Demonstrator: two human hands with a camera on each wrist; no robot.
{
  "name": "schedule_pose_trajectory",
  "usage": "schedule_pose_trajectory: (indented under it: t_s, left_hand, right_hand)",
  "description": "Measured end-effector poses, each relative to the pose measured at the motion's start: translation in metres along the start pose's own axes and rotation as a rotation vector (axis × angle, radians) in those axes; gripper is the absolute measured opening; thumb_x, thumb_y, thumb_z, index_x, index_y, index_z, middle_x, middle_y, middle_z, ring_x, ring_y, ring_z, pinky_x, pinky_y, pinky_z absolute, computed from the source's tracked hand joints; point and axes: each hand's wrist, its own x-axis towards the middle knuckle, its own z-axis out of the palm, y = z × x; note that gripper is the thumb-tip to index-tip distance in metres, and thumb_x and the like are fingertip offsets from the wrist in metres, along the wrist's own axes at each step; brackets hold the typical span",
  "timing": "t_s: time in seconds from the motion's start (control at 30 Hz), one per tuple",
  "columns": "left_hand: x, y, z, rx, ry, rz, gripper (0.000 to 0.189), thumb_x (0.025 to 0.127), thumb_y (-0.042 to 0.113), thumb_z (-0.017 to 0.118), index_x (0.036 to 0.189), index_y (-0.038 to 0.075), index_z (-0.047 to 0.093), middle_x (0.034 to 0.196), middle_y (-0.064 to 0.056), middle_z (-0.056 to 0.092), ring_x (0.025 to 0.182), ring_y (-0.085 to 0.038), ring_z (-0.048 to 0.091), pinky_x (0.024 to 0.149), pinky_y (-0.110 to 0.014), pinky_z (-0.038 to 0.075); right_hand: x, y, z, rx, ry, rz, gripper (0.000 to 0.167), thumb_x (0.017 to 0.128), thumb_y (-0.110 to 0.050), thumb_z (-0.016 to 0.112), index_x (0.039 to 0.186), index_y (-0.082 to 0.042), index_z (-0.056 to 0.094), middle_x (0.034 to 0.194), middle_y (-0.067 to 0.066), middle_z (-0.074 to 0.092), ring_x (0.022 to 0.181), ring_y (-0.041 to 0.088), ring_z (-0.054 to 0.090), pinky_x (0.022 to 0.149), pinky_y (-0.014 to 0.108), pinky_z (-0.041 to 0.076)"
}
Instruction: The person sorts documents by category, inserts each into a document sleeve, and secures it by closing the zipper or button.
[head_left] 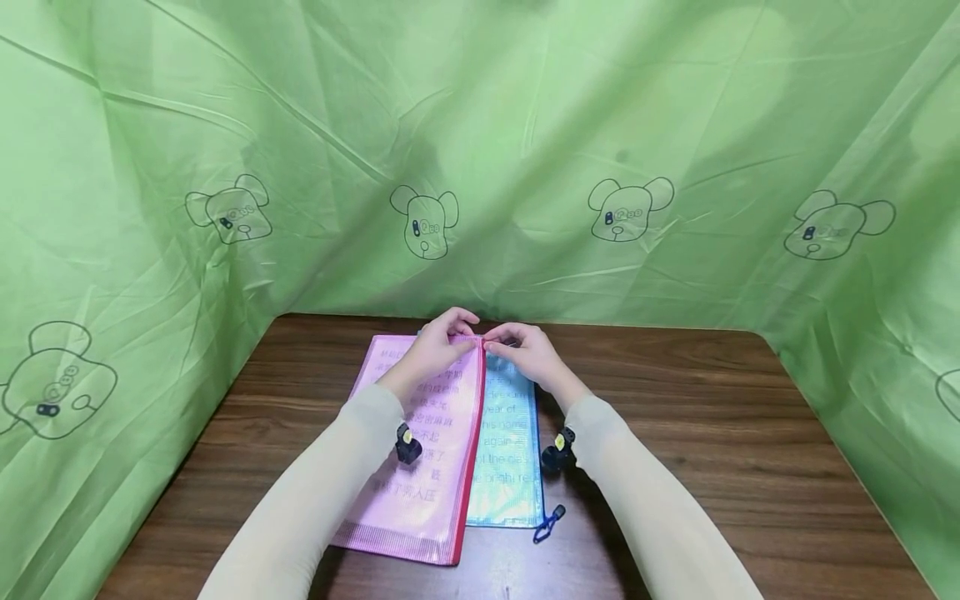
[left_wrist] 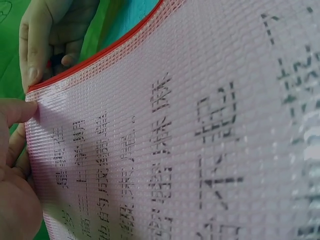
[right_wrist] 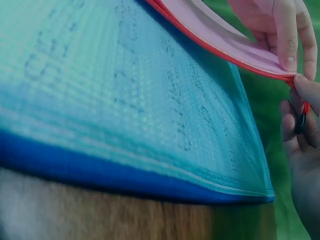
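A pink mesh zipper pouch (head_left: 420, 517) with printed writing and a red zipper edge (head_left: 471, 458) lies partly over a blue zipper pouch (head_left: 506, 475). My left hand (head_left: 435, 348) pinches the pink pouch's far edge near the corner, thumb on top. Close beside it, my right hand (head_left: 531, 354) pinches the end of the red zipper at that corner. In the right wrist view, a red cord with a black pull tab (right_wrist: 300, 124) hangs by the right fingers. The corner is raised off the blue pouch. Whether the zipper is open cannot be seen.
Both pouches are on a dark wood table (head_left: 675, 433). From the blue pouch's near right corner extends a blue cord loop with a dark tab (head_left: 551, 522). Green cloth (head_left: 525, 125) with bear-head drawings surrounds the table's back and sides.
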Motion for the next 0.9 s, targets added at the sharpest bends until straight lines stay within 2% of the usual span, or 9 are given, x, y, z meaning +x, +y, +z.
schedule_pose_trajectory:
  t_s: [0.2, 0.43, 0.6, 0.67, 0.8, 0.9]
  left_hand:
    - [-0.002, 0.004, -0.002, -0.028, -0.013, 0.011, 0.032, 0.102, 0.005, 0.073, 0.132, 0.014, 0.066, 0.109, -0.003, 0.073, 0.102, -0.023, 0.066, 0.095, -0.041, 0.053]
    - [-0.001, 0.006, -0.001, -0.03, -0.016, 0.004, 0.03, 0.102, 0.005, 0.074, 0.13, 0.014, 0.067, 0.11, -0.002, 0.074, 0.102, -0.022, 0.067, 0.094, -0.041, 0.054]
    - [-0.001, 0.007, -0.002, -0.036, -0.004, -0.008, 0.031, 0.101, 0.002, 0.073, 0.131, 0.006, 0.067, 0.109, -0.005, 0.074, 0.101, -0.024, 0.067, 0.094, -0.041, 0.054]
    - [-0.001, 0.008, -0.003, -0.032, -0.002, -0.013, 0.026, 0.101, 0.002, 0.073, 0.127, 0.007, 0.069, 0.108, -0.005, 0.073, 0.1, -0.023, 0.066, 0.093, -0.041, 0.053]
    - [-0.001, 0.01, -0.006, -0.051, 0.002, -0.027, 0.014, 0.102, 0.003, 0.073, 0.113, 0.012, 0.071, 0.104, -0.004, 0.072, 0.097, -0.023, 0.064, 0.092, -0.04, 0.052]
    - [-0.001, 0.01, -0.012, -0.107, 0.027, -0.037, 0.014, 0.103, 0.002, 0.071, 0.109, 0.014, 0.071, 0.102, -0.005, 0.071, 0.094, -0.024, 0.062, 0.088, -0.039, 0.052]
  right_hand:
    - [-0.003, 0.0, -0.003, -0.113, 0.036, -0.06, 0.01, 0.101, -0.018, 0.082, 0.11, -0.013, 0.081, 0.103, 0.001, 0.08, 0.096, 0.018, 0.073, 0.089, 0.035, 0.059]
    - [-0.006, -0.004, -0.002, -0.129, 0.055, -0.149, 0.01, 0.098, -0.007, 0.081, 0.108, -0.008, 0.079, 0.112, 0.006, 0.08, 0.102, 0.021, 0.074, 0.092, 0.038, 0.061]
    - [-0.009, -0.007, -0.002, -0.162, 0.073, -0.15, 0.011, 0.098, -0.01, 0.082, 0.109, -0.009, 0.081, 0.099, 0.002, 0.079, 0.092, 0.019, 0.071, 0.086, 0.035, 0.059]
    - [-0.01, -0.008, -0.003, -0.166, 0.074, -0.152, 0.011, 0.097, -0.01, 0.083, 0.108, -0.009, 0.082, 0.097, 0.0, 0.078, 0.09, 0.017, 0.07, 0.085, 0.034, 0.059]
    - [-0.012, -0.011, -0.004, -0.154, 0.048, -0.185, 0.011, 0.095, -0.008, 0.085, 0.106, -0.008, 0.083, 0.096, 0.0, 0.08, 0.089, 0.017, 0.071, 0.085, 0.033, 0.06]
    - [-0.014, -0.014, -0.003, -0.149, 0.0, -0.217, 0.011, 0.094, -0.006, 0.085, 0.104, -0.008, 0.083, 0.096, 0.0, 0.08, 0.089, 0.016, 0.071, 0.084, 0.032, 0.06]
